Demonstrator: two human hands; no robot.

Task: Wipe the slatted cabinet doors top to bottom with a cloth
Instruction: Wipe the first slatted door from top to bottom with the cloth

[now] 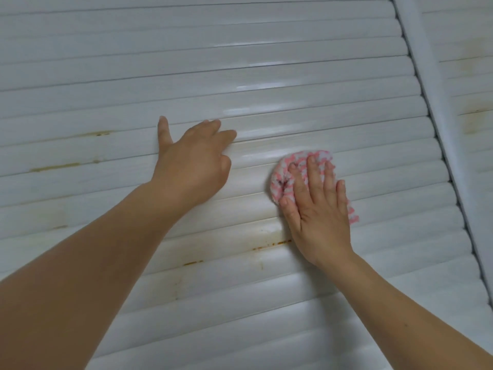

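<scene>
**Pink-and-white cloth mid-door, stains below untouched**

Pink-and-white knit cloth (298, 169) sits bunched under the right hand (317, 209), fingers spread and flat, pressing it onto the slats of the cabinet door (186, 62). No pinch, the grip is just a flat-palm press; most of the cloth sticks out past the fingertips and at the little-finger side. Left hand (192, 158) rests open on the slats just left of the cloth, thumb up, fingers lying along a slat, holding nothing, likely bracing the door.

Risks from here:
- Cloth only pressed, not held. A fast downward stroke could let it catch on a slat lip and slide out from under the palm.
- Bunched wad rides on slat crowns, so grooves probably get skipped.
- Orange-brown stain line (272, 244) sits just below the right wrist; looks baked on, and one light pass likely won't lift it. Similar marks (53, 166) at far left could be missed if strokes stay in the centre.
- Wet sheen on the slats above; drips could streak the lower slats.
- Hard pressing may flex thin slats.
- Second door (469, 76) right of the frame post (426, 84) also shows yellowing, not yet reached, I judge.
</scene>
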